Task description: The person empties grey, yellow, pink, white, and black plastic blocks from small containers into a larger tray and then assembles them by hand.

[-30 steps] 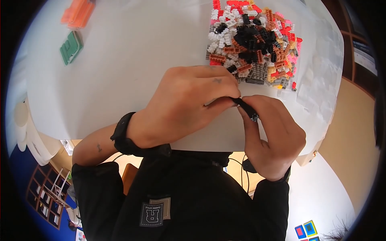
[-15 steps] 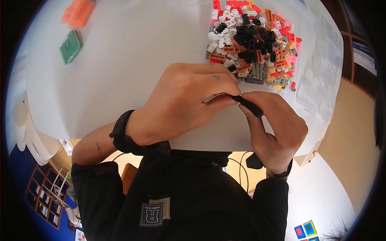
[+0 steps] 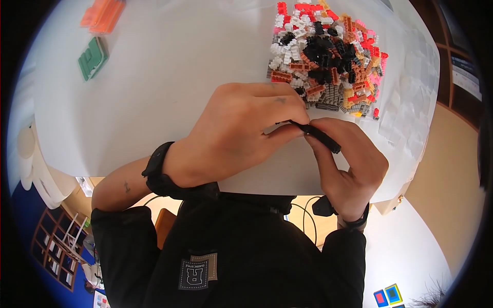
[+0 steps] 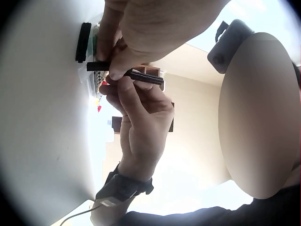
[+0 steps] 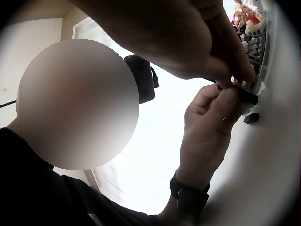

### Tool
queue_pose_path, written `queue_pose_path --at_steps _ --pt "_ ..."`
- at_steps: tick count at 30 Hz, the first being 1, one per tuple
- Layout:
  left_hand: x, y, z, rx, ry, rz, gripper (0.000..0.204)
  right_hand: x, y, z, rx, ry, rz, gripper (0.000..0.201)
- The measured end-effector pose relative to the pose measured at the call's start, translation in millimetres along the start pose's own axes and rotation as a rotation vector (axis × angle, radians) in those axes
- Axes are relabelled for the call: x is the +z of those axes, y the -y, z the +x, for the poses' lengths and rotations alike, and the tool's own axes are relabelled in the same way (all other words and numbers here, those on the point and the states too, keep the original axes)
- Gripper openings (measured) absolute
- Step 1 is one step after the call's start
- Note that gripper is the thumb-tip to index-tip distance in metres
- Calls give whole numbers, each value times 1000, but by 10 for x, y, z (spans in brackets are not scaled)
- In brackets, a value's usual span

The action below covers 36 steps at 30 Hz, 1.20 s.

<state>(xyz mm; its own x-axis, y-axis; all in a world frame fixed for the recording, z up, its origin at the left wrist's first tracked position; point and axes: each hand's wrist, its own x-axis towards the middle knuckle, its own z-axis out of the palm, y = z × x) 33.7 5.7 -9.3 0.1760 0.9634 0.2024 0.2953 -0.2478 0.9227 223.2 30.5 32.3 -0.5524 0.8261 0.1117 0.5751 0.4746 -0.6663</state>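
Note:
The left hand [image 3: 239, 128] and the right hand [image 3: 354, 159] meet in front of the body above the white table, both pinching one thin black strip of bricks [image 3: 324, 140]. In the left wrist view the strip [image 4: 148, 77] spans both hands, with the left hand [image 4: 155, 28] above and the right hand [image 4: 143, 117] below. One end of the strip sticks out beyond the fingers. In the right wrist view the left hand [image 5: 207, 125] holds a black piece [image 5: 248, 97] between thumb and fingers; the right hand [image 5: 183, 42] touches it from above.
A pile of small bricks [image 3: 328, 56], red, white, brown, grey and black, lies beyond the hands. Clear plastic trays [image 3: 408, 97] stand to its right. Green [image 3: 93, 57] and orange [image 3: 102, 15] pieces lie at the far left. Another black piece [image 4: 83, 42] rests on the table.
The black strip shows more of its length between the hands and points further down to the right. The right hand has shifted slightly; both hands keep their pinch. The view has moved a little.

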Motion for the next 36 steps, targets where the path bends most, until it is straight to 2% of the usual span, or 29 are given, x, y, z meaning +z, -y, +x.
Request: queue_pose_path --at_steps 8,11,14,16,17,20,22,23,24,25,26,28,30,33,36 --pt "-2 -9 -7 25 4 40 23 -18 43 0 17 36 -46 35" --pt "0 -5 -7 48 -11 25 23 -3 0 10 -77 5 -87 36" --pt "-36 -20 12 33 14 65 23 -28 7 76 -24 21 -35 29" --pt "-70 -6 33 3 39 27 24 -26 -8 137 218 52 282 20" --pt "-81 -4 40 15 47 29 24 -36 -23 153 218 38 279 20" --pt "-106 -17 36 -48 35 -64 24 -75 -40 176 374 57 542 10" --pt "-68 -85 31 -231 77 -197 21 -130 -95 132 400 82 606 10" --pt "-72 -100 36 -229 83 -195 21 -129 -119 128 432 121 666 11" --pt "-81 -124 49 -372 94 -371 19 -124 -131 123 435 115 669 11" --pt "-98 -142 70 -516 104 -547 17 -114 -140 123 460 99 795 12" --pt "-120 -153 94 -519 110 -544 17 -103 -152 120 485 83 922 13" --pt "-161 -166 131 -660 165 -710 15 -114 -158 137 515 86 995 14" --pt "-164 -164 133 -676 194 -726 15 -130 -177 154 545 87 1062 16" --pt "-175 -189 149 -711 229 -755 15 -138 -186 186 499 106 1037 12" --pt "-181 -176 144 -735 246 -785 14 -163 -159 223 563 157 1038 12"
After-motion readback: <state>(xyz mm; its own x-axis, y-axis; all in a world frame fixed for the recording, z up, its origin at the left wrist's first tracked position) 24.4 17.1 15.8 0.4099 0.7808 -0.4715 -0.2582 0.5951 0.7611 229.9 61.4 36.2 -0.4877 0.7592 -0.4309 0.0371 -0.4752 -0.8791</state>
